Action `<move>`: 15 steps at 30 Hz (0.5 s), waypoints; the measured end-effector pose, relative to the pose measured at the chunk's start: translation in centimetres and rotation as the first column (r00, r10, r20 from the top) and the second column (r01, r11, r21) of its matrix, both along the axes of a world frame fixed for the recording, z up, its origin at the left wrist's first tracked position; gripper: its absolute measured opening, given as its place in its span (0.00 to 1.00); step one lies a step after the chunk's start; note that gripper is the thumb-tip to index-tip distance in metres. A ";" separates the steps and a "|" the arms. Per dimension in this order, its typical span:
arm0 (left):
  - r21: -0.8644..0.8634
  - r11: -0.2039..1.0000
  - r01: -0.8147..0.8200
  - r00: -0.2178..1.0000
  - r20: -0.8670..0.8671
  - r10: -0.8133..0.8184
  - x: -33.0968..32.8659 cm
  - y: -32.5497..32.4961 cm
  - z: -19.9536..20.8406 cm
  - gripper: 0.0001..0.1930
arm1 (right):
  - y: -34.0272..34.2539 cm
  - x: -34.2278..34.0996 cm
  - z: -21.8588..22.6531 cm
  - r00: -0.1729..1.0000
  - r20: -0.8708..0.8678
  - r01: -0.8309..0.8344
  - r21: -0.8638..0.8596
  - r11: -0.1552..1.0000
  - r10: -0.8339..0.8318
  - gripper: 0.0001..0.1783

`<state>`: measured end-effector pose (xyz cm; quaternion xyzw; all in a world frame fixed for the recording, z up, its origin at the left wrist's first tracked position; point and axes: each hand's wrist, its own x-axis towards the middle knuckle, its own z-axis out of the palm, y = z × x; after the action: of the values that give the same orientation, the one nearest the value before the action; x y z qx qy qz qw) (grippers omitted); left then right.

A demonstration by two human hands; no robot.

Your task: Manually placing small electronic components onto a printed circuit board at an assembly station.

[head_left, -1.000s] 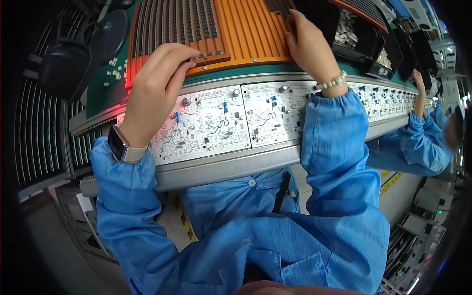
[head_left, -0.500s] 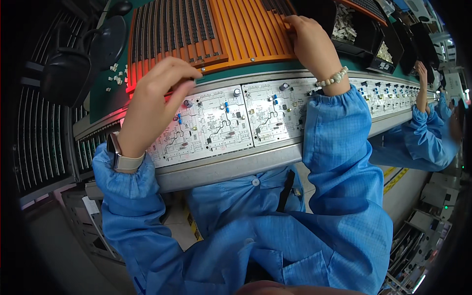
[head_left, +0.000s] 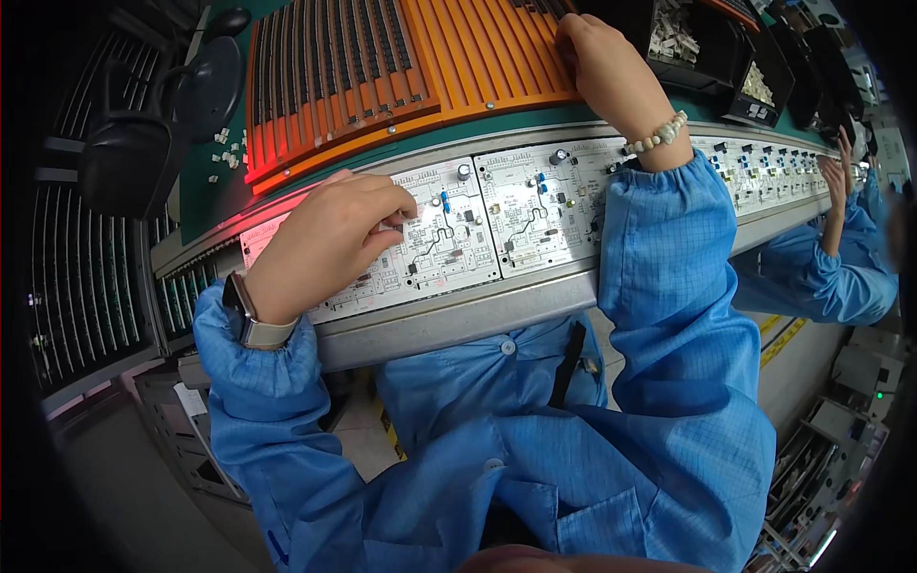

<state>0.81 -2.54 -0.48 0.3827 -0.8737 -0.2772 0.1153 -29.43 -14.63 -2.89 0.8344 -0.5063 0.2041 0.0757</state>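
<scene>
My left hand (head_left: pixel 334 234) is over a white circuit board (head_left: pixel 444 258), its thumb and fingers bent together in a pinch. Whatever lies between those fingertips is too small or hidden to make out. At the right part of an orange slotted tray (head_left: pixel 487 72), my right hand (head_left: pixel 616 76) has its fingers curled down by the slots; the fingertips are mostly hidden. Rows of small black parts (head_left: pixel 339 48) fill the tray's left section. A second white circuit board (head_left: pixel 549 215) with blue and black components sits beside the first, partly behind my right sleeve.
A metal rail (head_left: pixel 458 320) runs along the boards' near side. White connectors (head_left: pixel 224 153) lie scattered on the green mat at left. Black bins of white parts (head_left: pixel 673 38) stand at the back right. A co-worker's hands (head_left: pixel 837 172) are farther down the line.
My left hand has moved right and lower over the board, its fingers closing together. My right hand stays by the tray's right slots, slightly farther away. The co-worker's hands have shifted.
</scene>
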 end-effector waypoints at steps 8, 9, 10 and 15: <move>-0.114 0.993 -0.004 0.999 0.041 0.008 0.0 0.4 0.2 0.09 | 1.5 1.2 2.7 0.990 0.108 -0.104 0.147 0.984 0.089 0.15; -0.117 0.993 -0.007 0.999 0.040 0.012 0.1 0.4 0.4 0.09 | 1.8 1.6 3.2 0.979 0.130 -0.172 0.130 0.976 0.155 0.11; -0.121 0.993 -0.012 0.999 0.040 0.017 0.3 0.4 0.6 0.10 | 2.1 1.9 3.5 0.963 0.152 -0.241 0.110 0.964 0.223 0.08; -0.064 0.996 -0.063 0.997 0.032 0.065 2.4 0.5 0.7 0.11 | 4.7 5.4 1.5 0.743 0.302 -0.638 0.050 0.768 0.597 0.14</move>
<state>3.23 -2.07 0.24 0.4113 -0.8711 -0.2392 0.1213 -24.04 -9.94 -1.35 0.9225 -0.2198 0.2901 -0.1286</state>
